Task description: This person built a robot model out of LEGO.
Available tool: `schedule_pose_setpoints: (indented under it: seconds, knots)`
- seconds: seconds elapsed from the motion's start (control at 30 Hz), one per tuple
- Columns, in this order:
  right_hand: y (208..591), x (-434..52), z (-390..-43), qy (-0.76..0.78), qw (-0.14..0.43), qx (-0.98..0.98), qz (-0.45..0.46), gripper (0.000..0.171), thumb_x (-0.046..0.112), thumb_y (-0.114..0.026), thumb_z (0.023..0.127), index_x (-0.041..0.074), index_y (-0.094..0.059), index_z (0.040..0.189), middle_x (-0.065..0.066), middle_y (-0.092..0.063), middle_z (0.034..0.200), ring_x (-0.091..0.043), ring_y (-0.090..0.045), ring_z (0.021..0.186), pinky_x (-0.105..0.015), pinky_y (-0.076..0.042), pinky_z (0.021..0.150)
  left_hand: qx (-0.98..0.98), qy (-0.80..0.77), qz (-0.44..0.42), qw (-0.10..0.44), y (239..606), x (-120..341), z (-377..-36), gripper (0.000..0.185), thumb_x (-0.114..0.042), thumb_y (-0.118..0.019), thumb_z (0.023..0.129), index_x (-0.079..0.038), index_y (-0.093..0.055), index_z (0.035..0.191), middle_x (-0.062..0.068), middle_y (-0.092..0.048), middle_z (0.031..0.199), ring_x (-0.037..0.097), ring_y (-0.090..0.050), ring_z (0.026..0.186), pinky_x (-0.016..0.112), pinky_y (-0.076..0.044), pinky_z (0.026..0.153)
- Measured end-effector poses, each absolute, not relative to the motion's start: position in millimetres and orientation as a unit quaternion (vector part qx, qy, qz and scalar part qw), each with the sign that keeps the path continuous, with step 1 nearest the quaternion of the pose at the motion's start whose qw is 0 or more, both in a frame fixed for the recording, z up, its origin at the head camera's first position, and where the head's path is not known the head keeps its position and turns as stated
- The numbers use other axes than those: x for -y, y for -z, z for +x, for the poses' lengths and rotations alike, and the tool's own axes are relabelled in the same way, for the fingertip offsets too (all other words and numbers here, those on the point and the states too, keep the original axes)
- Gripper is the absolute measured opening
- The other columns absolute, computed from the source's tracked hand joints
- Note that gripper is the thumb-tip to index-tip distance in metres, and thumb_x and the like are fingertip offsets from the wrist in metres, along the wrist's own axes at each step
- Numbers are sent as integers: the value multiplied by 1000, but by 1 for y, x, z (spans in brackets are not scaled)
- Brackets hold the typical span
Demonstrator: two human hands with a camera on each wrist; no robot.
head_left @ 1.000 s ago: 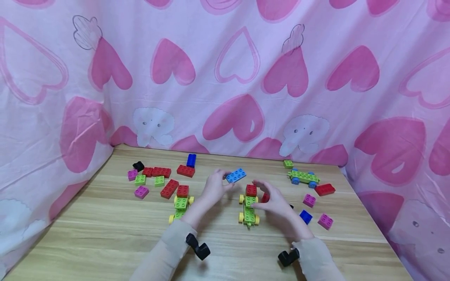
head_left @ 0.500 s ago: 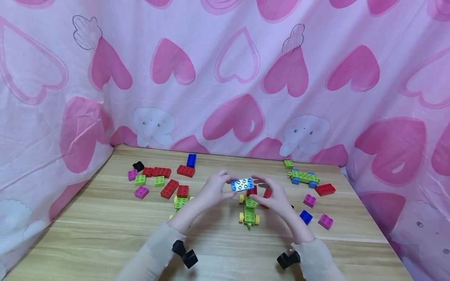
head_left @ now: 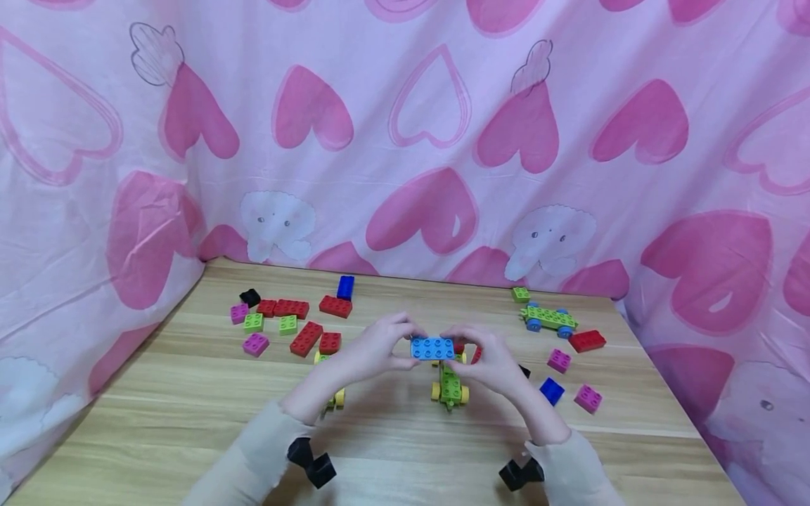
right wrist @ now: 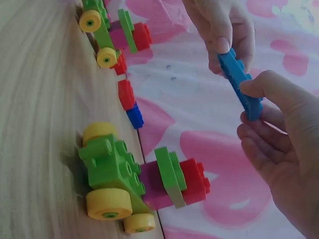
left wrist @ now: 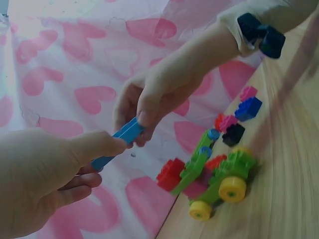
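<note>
- Left hand [head_left: 373, 348]: thumb and fingers pinch the left end of a light blue brick [head_left: 433, 348].
- Right hand [head_left: 486, 358]: same pinch, right end. Brick spans both hands, studs toward the head camera.
- Head view puts the brick over the far part of the central yellow-wheeled car [head_left: 451, 388], hiding some of it; both wrist views show it held off the table, apart from the car.
- Right wrist view adds the car's stack, mostly covered from the head: purple brick [right wrist: 152, 184], green brick [right wrist: 170, 177], red brick [right wrist: 194, 180] on top.
- Left-hand car [right wrist: 102, 37]: largely behind the left forearm in head view; right wrist shows its similar stack.
- Head view alone gives the full spread: red, green, magenta, dark blue and black pieces far left; blue-wheeled car [head_left: 549, 319] far right, more bricks nearer.
- Wooden table [head_left: 405, 450], pink heart-print cloth [head_left: 354, 176] behind.
</note>
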State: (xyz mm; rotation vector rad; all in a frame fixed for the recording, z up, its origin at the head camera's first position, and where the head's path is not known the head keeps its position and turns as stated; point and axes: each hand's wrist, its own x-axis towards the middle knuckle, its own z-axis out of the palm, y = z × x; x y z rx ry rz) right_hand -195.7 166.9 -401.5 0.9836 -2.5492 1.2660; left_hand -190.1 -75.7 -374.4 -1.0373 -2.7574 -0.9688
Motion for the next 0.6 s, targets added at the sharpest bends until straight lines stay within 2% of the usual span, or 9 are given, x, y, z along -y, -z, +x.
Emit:
schedule_pose_setpoints:
  seconds: [0.03, 0.1, 0.27, 0.37, 0.6]
  knots:
    - [401, -166, -194, -417, 58, 845, 329, 37, 4, -78, 78, 9, -70, 114, -7, -69, 108, -28, -62, 86, -31, -54, 55, 889, 308, -340, 14, 375, 78, -190, 33, -19, -78, 84, -11, -69, 115, 0, -64, 107, 14, -62, 100, 30, -55, 89]
    - [402, -162, -192, -408, 51, 847, 336, 36, 4, -78, 77, 10, -70, 112, -5, -70, 106, -23, -65, 88, -33, -57, 60, 888, 300, -347, 0, 376, 83, -190, 33, -19, -79, 84, -12, -69, 115, -1, -64, 107, 13, -62, 101, 30, -55, 90]
    - [405, -154, -186, -377, 26, 856, 352, 33, 10, -81, 77, 12, -71, 109, 1, -71, 102, -15, -66, 94, -40, -57, 85, 894, 274, -353, -44, 381, 92, -187, 36, -20, -80, 82, -15, -69, 116, -3, -65, 107, 13, -62, 98, 28, -55, 89]
    - [409, -151, -183, -364, -1, 861, 356, 32, 15, -82, 78, 13, -72, 108, 4, -71, 101, -12, -64, 94, -39, -56, 87, 895, 264, -352, -77, 385, 95, -184, 36, -20, -81, 81, -15, -69, 115, -4, -65, 108, 12, -60, 95, 24, -54, 86]
    - [416, -144, -174, -358, -74, 869, 333, 31, 19, -84, 77, 16, -73, 106, 7, -70, 101, -7, -61, 91, -27, -55, 84, 886, 268, -355, -133, 396, 100, -179, 35, -22, -83, 79, -16, -70, 111, -6, -67, 104, 13, -61, 90, 20, -54, 78]
